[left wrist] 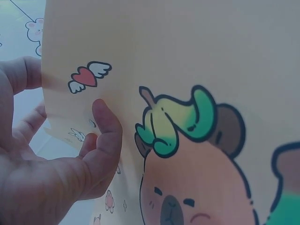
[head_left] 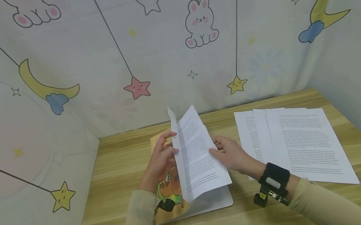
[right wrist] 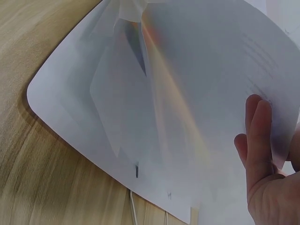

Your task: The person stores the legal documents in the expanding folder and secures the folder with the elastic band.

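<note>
A folder with an orange cartoon cover (left wrist: 187,51) lies on the table, its cover lifted partly upright. My left hand (head_left: 160,163) grips the raised cover near its free edge, with fingers on both sides of it in the left wrist view. A printed sheet (head_left: 196,153) stands tilted in the folder opening. Its right edge is pinched by my right hand (head_left: 232,154), thumb on the printed face and fingers behind. Below the sheet, the folder's white inside (right wrist: 70,89) shows in the right wrist view. The sheet's inner edge is hidden by the cover.
Several overlapping printed sheets (head_left: 308,139) lie on the wooden table (head_left: 115,171) to the right of the folder. A curtain (head_left: 163,51) patterned with stars, moons and rabbits hangs along the back and sides. Each wrist wears a strapped camera.
</note>
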A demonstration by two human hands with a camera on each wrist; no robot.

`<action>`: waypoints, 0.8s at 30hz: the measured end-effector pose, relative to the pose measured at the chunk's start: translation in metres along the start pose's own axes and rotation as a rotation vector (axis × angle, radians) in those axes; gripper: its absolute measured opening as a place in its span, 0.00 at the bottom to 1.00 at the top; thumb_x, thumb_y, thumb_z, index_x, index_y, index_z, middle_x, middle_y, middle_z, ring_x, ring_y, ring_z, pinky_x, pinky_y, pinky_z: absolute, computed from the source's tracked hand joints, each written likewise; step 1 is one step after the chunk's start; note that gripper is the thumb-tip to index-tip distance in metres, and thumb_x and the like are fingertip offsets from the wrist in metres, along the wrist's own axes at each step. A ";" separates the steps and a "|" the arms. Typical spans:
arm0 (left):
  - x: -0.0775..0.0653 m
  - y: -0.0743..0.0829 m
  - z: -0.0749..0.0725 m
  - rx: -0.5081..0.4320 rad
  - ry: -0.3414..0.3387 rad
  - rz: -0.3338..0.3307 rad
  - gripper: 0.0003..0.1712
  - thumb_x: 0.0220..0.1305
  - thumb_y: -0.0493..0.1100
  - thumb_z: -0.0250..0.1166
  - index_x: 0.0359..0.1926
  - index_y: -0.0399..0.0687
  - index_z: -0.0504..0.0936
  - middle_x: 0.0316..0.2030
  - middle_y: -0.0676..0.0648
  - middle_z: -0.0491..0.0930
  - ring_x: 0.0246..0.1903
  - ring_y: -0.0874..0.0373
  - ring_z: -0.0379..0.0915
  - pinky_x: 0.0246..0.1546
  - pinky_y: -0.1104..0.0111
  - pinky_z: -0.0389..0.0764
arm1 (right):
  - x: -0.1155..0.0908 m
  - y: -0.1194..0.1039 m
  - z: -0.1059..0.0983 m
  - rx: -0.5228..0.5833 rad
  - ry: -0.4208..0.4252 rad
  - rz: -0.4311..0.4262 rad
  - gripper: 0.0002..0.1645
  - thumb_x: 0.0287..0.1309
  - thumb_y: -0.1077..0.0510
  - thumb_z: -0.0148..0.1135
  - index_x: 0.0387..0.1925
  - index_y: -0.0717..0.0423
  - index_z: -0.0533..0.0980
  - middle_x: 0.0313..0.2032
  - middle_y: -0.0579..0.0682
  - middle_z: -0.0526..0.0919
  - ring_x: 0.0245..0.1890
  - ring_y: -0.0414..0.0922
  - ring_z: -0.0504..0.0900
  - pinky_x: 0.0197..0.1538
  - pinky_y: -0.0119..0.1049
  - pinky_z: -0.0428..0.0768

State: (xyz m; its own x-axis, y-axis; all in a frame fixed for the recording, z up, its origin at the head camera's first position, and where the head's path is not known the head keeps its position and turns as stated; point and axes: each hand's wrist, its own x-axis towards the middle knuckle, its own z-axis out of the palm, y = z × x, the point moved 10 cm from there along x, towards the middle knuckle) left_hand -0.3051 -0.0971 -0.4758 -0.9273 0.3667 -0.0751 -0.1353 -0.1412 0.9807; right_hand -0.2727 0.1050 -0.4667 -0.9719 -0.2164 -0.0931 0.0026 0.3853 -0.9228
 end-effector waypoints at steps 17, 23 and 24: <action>0.000 -0.002 -0.002 0.003 0.001 -0.001 0.32 0.70 0.31 0.52 0.73 0.48 0.62 0.66 0.27 0.65 0.55 0.36 0.73 0.47 0.53 0.83 | 0.003 -0.006 0.003 -0.050 0.000 0.009 0.17 0.74 0.56 0.59 0.57 0.63 0.77 0.49 0.58 0.87 0.39 0.46 0.88 0.38 0.39 0.86; 0.001 -0.001 -0.001 0.005 0.005 0.000 0.33 0.69 0.31 0.52 0.74 0.46 0.61 0.67 0.27 0.66 0.55 0.37 0.74 0.46 0.54 0.83 | 0.006 -0.012 -0.004 -0.113 0.008 0.015 0.15 0.76 0.55 0.58 0.50 0.61 0.82 0.37 0.52 0.88 0.32 0.45 0.85 0.32 0.36 0.81; 0.001 -0.001 -0.001 0.007 0.005 0.002 0.33 0.70 0.31 0.52 0.74 0.46 0.60 0.66 0.27 0.66 0.55 0.37 0.74 0.46 0.54 0.83 | 0.007 -0.013 -0.004 -0.114 0.007 0.014 0.14 0.75 0.56 0.57 0.50 0.62 0.82 0.36 0.52 0.88 0.31 0.45 0.85 0.30 0.36 0.81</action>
State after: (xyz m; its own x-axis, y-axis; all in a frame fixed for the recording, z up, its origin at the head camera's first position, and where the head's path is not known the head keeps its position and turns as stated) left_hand -0.3061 -0.0976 -0.4766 -0.9292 0.3619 -0.0744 -0.1315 -0.1356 0.9820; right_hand -0.2802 0.1020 -0.4534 -0.9735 -0.2044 -0.1023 -0.0107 0.4879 -0.8728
